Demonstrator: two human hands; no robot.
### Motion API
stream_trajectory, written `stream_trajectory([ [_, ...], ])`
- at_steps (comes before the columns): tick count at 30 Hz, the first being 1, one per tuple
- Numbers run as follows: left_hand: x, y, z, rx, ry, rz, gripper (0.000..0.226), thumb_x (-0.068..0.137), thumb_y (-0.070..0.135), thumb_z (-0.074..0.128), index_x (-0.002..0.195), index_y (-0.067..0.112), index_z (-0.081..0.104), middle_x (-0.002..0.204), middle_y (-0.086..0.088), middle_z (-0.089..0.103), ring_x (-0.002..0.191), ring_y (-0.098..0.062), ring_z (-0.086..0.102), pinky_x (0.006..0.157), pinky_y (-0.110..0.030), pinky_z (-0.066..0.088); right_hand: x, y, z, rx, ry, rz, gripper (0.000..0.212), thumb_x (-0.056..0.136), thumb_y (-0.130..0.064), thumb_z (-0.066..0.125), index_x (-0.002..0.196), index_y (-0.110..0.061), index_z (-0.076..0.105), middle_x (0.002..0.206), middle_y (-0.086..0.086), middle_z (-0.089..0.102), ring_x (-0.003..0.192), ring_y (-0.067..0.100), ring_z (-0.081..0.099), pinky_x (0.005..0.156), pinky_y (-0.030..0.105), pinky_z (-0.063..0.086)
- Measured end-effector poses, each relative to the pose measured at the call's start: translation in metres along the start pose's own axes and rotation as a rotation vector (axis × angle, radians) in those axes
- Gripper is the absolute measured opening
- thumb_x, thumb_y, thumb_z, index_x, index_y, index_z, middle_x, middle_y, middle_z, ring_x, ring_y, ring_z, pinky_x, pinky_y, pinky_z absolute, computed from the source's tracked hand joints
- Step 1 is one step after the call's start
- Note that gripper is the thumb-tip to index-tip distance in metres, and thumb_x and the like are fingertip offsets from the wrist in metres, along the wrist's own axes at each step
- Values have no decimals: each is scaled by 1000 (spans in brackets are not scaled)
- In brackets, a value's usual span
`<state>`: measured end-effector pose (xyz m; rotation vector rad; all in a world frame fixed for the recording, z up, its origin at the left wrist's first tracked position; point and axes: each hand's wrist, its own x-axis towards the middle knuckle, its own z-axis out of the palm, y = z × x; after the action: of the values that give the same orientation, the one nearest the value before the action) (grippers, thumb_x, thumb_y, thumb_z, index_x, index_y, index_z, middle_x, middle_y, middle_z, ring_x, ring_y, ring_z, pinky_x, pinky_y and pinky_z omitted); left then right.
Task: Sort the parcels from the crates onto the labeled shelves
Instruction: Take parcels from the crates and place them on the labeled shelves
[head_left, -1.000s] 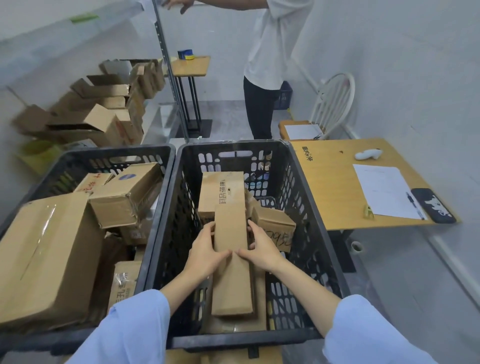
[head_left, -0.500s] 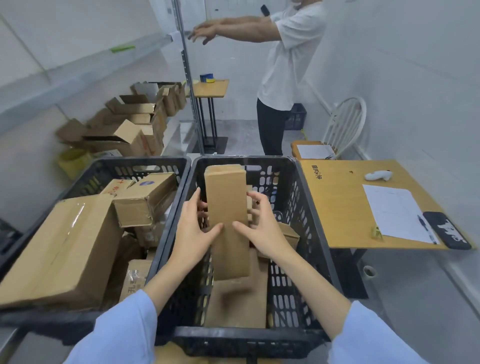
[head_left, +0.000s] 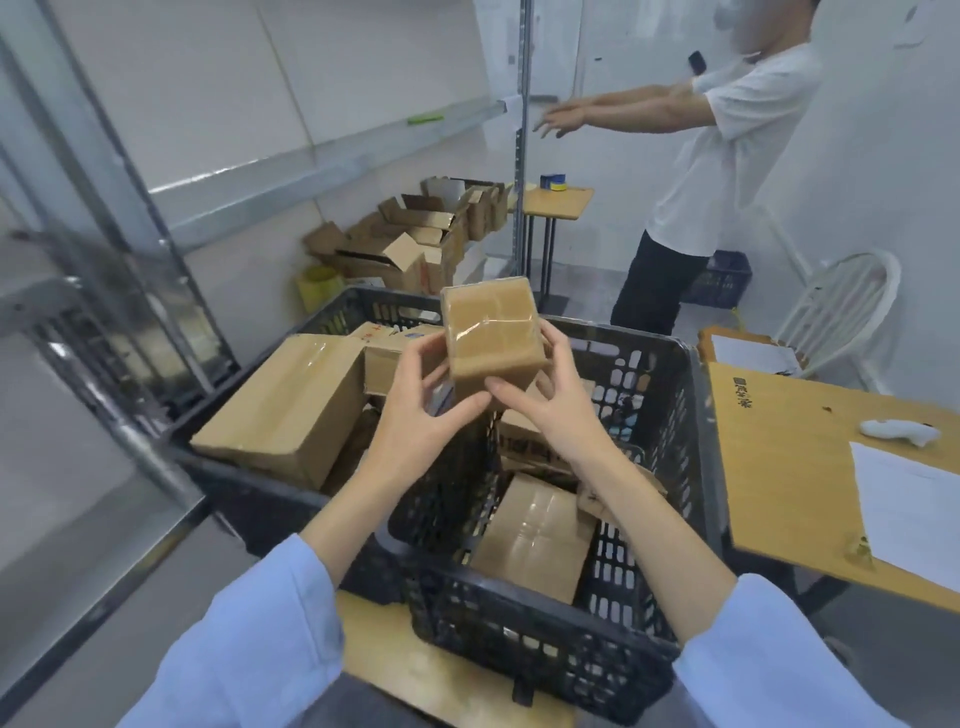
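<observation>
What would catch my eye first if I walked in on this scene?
The taped cardboard parcel held up mid-picture, gripped by the left hand and right hand. Below stand the near black crate and the left crate, both holding more cardboard boxes. At upper right, a person in a white shirt stretches both arms toward the metal shelving.

- You are looking at a tan-brown parcel (head_left: 491, 332), with glossy clear tape crossing its face.
- You are facing a black crate (head_left: 545, 644), its walls showing a slotted lattice pattern.
- You are wearing pale blue sleeves (head_left: 249, 639).
- A honey-yellow table (head_left: 779, 467) is carrying white paper (head_left: 909, 514).
- A green label (head_left: 426, 118) is showing on the grey metal shelf (head_left: 332, 150).
</observation>
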<state>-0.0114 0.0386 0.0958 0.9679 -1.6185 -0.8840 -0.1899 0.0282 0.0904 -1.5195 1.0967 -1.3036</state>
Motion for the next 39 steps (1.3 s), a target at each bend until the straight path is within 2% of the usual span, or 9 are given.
stream_trajectory([
  [4,-18,11,-22,-32,110,-15,63,83,32,73,134,29,37,137,11,48,124,3,50,101,-17,45,-3,-21,23,-48,-82,-60,81,75,-42,78,138,-46,27,133,-30,40,116,-24,41,85,-3,36],
  [12,-58,34,-75,19,188,9,79,84,42,67,151,38,26,140,26,38,124,11,46,88,-3,41,-21,-48,67,-119,-226,-86,72,76,-50,78,127,-60,27,141,-23,40,122,-19,39,89,-4,35],
  [18,-121,51,-131,79,251,4,77,78,54,68,146,40,35,142,23,45,130,3,45,102,-20,41,-52,-60,125,-8,-335,-68,69,82,-46,74,135,-41,31,144,-9,44,130,7,48,111,38,43],
  [22,-182,63,-167,151,323,-17,71,79,53,69,142,37,39,142,20,49,128,0,48,101,-26,44,-92,-72,174,-21,-415,-112,89,84,-31,78,149,-42,19,139,-35,34,119,-20,43,91,6,44],
  [24,-214,71,-183,152,364,-45,69,78,51,70,139,36,40,141,20,50,127,1,48,100,-26,45,-111,-79,197,-31,-462,-134,95,84,-24,78,154,-38,15,144,-30,33,120,-21,42,87,2,41],
  [28,-272,87,-206,141,426,-72,72,78,44,73,139,29,38,142,10,50,130,-8,50,103,-31,47,-146,-95,236,-100,-531,-208,99,84,-20,77,157,-34,11,160,-11,22,141,6,32,105,11,32],
  [32,-317,108,-218,147,516,-106,82,80,37,71,150,29,30,140,21,46,124,7,49,92,-8,43,-172,-114,267,-148,-599,-290,98,82,-13,78,157,-26,17,160,-8,18,140,1,23,111,14,29],
  [35,-342,122,-226,146,592,-117,82,81,34,72,151,26,31,135,25,47,121,9,51,89,-6,42,-188,-127,285,-94,-657,-307,94,81,-8,79,154,-26,22,157,-6,25,142,7,28,117,38,33],
  [39,-370,141,-232,166,702,-139,78,83,31,68,151,25,31,137,19,47,115,13,53,83,-3,43,-200,-140,307,-15,-763,-303,93,78,-11,82,149,-33,27,153,-10,31,136,5,38,114,42,39],
])
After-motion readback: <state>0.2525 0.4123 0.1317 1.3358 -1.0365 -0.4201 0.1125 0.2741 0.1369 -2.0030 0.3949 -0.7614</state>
